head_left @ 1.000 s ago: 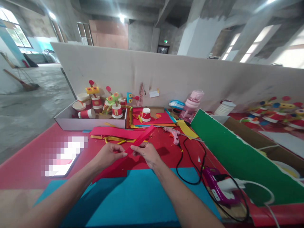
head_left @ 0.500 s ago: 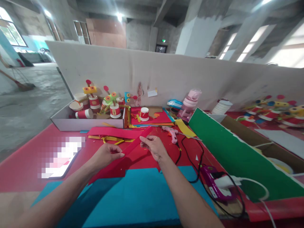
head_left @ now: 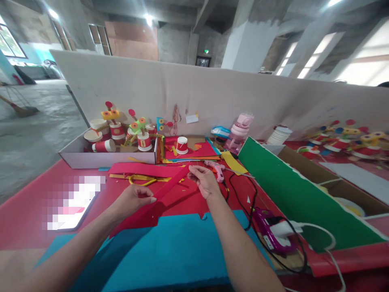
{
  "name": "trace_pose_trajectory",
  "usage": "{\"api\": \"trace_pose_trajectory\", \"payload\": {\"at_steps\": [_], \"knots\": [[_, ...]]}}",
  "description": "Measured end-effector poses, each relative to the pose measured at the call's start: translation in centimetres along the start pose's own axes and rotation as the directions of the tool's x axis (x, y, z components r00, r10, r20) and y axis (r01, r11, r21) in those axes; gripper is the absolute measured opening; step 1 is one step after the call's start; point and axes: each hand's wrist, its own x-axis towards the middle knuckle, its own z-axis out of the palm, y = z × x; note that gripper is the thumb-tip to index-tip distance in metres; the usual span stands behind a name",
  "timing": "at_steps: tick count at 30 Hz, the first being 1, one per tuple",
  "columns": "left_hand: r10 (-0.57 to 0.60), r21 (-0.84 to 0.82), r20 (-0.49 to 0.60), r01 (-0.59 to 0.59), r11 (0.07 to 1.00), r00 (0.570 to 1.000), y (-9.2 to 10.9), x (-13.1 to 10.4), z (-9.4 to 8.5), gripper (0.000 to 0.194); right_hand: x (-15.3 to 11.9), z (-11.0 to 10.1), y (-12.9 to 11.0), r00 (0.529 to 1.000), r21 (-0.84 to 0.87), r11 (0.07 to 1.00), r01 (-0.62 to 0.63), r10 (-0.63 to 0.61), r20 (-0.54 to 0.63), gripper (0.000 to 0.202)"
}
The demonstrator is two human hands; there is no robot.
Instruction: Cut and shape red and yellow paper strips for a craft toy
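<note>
A narrow red paper strip (head_left: 172, 184) stretches slantwise between my two hands, above the red table cover. My left hand (head_left: 138, 197) pinches its lower part between thumb and fingers. The far upper end is pinched by my right hand (head_left: 204, 179). Beneath the hands lies a blue sheet (head_left: 170, 255) along the near edge. Just beyond them are a wider red paper piece (head_left: 139, 169) and yellow-handled scissors (head_left: 142, 179), partly covered. A pink glue gun (head_left: 217, 170) rests right of my right hand.
A white box (head_left: 112, 160) holds paper-cup figures. One red-and-white cup (head_left: 182, 145) stands on stacked paper. At right are a green-sided box (head_left: 282, 194), a purple power strip (head_left: 270, 231) and loose cables. A phone (head_left: 77, 205) lies left; a pink bottle (head_left: 241, 132) stands behind.
My right hand has slid along the strip to its far end, and more of the strip shows between my hands. My left hand keeps its pinch. The view has shifted slightly.
</note>
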Motion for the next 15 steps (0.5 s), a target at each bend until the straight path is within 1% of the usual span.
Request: {"api": "trace_pose_trajectory", "payload": {"at_steps": [3,5,7,8,9,10,11,12,13,15], "knots": [[0.004,0.011,0.011,-0.005,1.0,1.0,0.2,-0.1,-0.2,0.03,0.6,-0.5,-0.1,0.998,0.029,0.998,0.05,-0.048,-0.048,0.034],[-0.002,0.026,0.005,0.002,1.0,1.0,0.1,-0.1,-0.3,0.03,1.0,-0.9,-0.2,0.985,0.085,0.989,0.119,-0.107,-0.134,0.035],[-0.013,-0.01,-0.019,0.013,1.0,1.0,-0.1,0.0,-0.3,0.031,1.1,-1.0,-0.2,0.966,0.129,0.972,0.197,-0.169,-0.197,0.036],[-0.021,-0.058,-0.033,0.019,0.998,0.999,-0.3,0.1,-0.3,0.032,1.0,-0.7,0.0,0.966,0.135,0.969,0.209,-0.183,-0.184,0.037],[-0.032,-0.121,-0.043,0.026,0.992,0.999,-0.4,0.2,-0.2,0.033,0.6,-0.3,0.4,0.978,0.126,0.976,0.18,-0.164,-0.126,0.038],[-0.04,-0.184,-0.05,0.03,0.982,0.998,-0.5,0.3,-0.1,0.034,0.1,0.4,0.8,0.994,0.104,0.989,0.107,-0.106,-0.021,0.039],[-0.043,-0.237,-0.056,0.028,0.971,0.998,-0.6,0.4,0.0,0.034,-0.5,1.2,1.4,0.994,0.065,0.998,0.006,-0.014,0.111,0.043],[-0.04,-0.274,-0.059,0.022,0.962,0.997,-0.7,0.4,0.1,0.034,-1.3,2.1,2.0,0.967,0.012,0.996,-0.085,0.08,0.243,0.045],[-0.031,-0.294,-0.058,0.013,0.956,0.998,-0.6,0.5,0.2,0.033,-2.1,3.0,2.6,0.941,-0.043,0.99,-0.132,0.139,0.308,0.045],[-0.003,-0.298,-0.043,-0.01,0.955,0.999,-0.6,0.4,0.4,0.031,-3.5,4.5,3.6,0.909,-0.148,0.983,-0.105,0.155,0.388,0.042]]}}
